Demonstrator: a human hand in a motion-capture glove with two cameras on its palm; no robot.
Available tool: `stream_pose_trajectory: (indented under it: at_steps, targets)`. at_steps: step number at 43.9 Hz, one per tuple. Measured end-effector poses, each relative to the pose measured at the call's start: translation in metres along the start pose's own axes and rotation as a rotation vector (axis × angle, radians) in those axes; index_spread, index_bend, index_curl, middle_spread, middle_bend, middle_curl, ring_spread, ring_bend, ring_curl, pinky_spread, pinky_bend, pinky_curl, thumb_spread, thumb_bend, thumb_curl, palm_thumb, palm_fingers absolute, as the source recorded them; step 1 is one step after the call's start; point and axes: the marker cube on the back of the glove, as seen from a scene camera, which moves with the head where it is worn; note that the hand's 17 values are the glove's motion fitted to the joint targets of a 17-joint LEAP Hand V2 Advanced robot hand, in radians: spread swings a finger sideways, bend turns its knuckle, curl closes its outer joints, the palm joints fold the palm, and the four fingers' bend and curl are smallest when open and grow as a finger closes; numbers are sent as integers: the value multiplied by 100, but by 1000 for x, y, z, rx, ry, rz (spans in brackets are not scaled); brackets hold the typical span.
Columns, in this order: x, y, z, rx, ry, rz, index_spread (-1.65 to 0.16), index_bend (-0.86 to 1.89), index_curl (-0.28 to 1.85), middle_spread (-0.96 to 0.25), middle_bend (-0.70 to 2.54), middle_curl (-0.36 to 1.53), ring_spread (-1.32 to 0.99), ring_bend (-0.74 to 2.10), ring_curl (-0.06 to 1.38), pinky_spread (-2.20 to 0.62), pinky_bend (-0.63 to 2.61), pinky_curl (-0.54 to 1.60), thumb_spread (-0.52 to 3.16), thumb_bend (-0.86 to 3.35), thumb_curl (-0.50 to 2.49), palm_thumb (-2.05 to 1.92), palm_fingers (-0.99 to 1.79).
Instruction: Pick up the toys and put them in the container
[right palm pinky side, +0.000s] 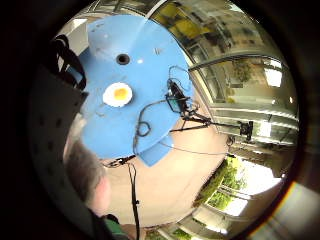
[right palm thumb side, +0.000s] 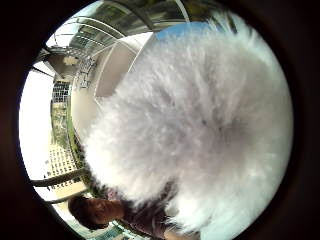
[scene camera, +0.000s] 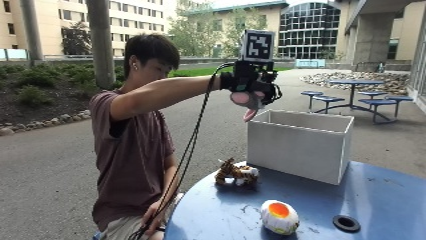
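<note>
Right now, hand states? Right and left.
Right hand: above the white container, a fluffy white toy close to its palm; grip cannot be told.
Left hand: low by the table edge; cannot be told.

Right hand (scene camera: 251, 93): fingers largely masked by the glove gear; grip cannot be resolved. Pinkish item (scene camera: 241, 98) under the palm too small to identify. White fluffy toy (right palm thumb side: 200, 130) fills the thumb-side palm view and runs past its rim. Interior of the white container (scene camera: 301, 145) below the hand hidden by its walls. Blue table (scene camera: 226, 215) cropped at the outside view's edge.
</note>
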Motion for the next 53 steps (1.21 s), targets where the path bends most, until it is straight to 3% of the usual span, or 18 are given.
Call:
stream_pose_trajectory:
  at_steps: [6,11,21,32,34,35,37,42,53]
  targets:
    - [-70,-41,-42,41,-54,16,-22,99,83,-26,113,62,-47,113,55,-42,99,46,46,16,91,67,69]
    - [-126,-69,-48,61,58,-148,-23,98,88,-27,114,64,-47,115,57,-43,101,46,43,15,93,68,68]
    - [-246,-138,-25,60,116,-273,-25,93,95,-27,114,68,-46,117,59,-42,105,47,42,12,98,69,66]
    - [-320,-186,13,30,71,-312,-28,83,102,-28,109,71,-45,116,60,-42,111,48,45,6,100,66,60]
    - [-326,-188,21,-39,43,-323,-28,72,101,-27,99,68,-43,117,60,-42,117,49,53,3,98,63,47]
    - [-327,-189,24,-70,30,-328,-27,64,98,-25,92,66,-41,112,59,-39,117,49,66,-1,94,54,26]
    - [-329,-189,28,-105,16,-333,-25,27,89,-13,53,57,-28,99,60,-27,138,59,76,-10,86,38,-68]
    - [-321,-186,25,-90,15,-334,-23,-1,64,-1,23,44,-13,62,47,-12,134,52,91,-9,74,20,-70]
    - [-196,-149,11,-48,158,-208,-20,-1,37,6,10,34,0,37,35,2,110,42,109,-3,59,11,-48]
